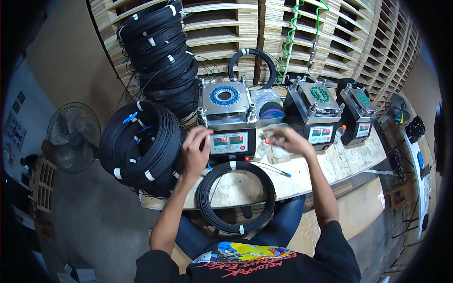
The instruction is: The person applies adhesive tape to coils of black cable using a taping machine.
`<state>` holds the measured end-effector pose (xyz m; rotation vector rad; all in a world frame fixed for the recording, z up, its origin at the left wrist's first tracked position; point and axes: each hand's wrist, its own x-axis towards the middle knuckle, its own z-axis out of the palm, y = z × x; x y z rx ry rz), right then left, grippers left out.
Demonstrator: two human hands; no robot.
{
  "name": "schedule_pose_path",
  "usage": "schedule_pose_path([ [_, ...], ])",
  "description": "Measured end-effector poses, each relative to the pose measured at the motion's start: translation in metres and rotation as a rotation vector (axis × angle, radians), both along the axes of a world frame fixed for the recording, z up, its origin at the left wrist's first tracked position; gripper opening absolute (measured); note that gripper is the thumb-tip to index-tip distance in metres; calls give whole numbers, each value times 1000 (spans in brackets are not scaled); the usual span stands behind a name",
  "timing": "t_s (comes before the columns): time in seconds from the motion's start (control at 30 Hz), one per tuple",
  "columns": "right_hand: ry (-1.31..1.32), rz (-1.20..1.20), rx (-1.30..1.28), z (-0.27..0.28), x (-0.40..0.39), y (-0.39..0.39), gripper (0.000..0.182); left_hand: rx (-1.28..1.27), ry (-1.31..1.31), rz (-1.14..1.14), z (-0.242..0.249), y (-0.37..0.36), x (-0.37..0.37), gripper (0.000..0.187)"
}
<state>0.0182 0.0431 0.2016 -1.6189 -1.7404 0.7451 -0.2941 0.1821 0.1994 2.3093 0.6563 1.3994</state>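
My left hand (195, 147) is raised at the left front corner of a polishing machine (229, 144) with red number displays. Its fingers are loosely bent and apart, with nothing visible in them. Over the bench to the right of that machine is my right hand (291, 141), fingers spread and pointing left, holding nothing I can see. Beneath it stands a clear bottle (262, 149) with an orange cap. A coil of black cable (204, 200) lies at the bench's front edge and overhangs my lap. One blue-tipped connector (288, 174) extends from it to the right.
Stacked black cable coils (163, 61) rise at the back left, and more coils (165, 146) sit at the bench's left end. Two more machines (321, 134) (362, 131) stand to the right. Behind are wooden pallets (212, 35) and a green coiled hose (289, 42).
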Motion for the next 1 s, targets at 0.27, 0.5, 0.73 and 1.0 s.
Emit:
schedule_pose_path([
  [0.27, -223, -421, 371, -1, 14, 191, 44, -155, 449, 347, 35, 101, 76, 42],
  [0.5, -80, -652, 161, -22, -3, 222, 50, -297, 580, 373, 37, 121, 93, 48],
  [0.73, -4, -640, 523, -10, -13, 203, 39, -331, 291, 267, 9, 140, 97, 47],
  [1.0, 184, -624, 521, 20, -32, 183, 28, -486, 202, 198, 17, 137, 96, 80],
])
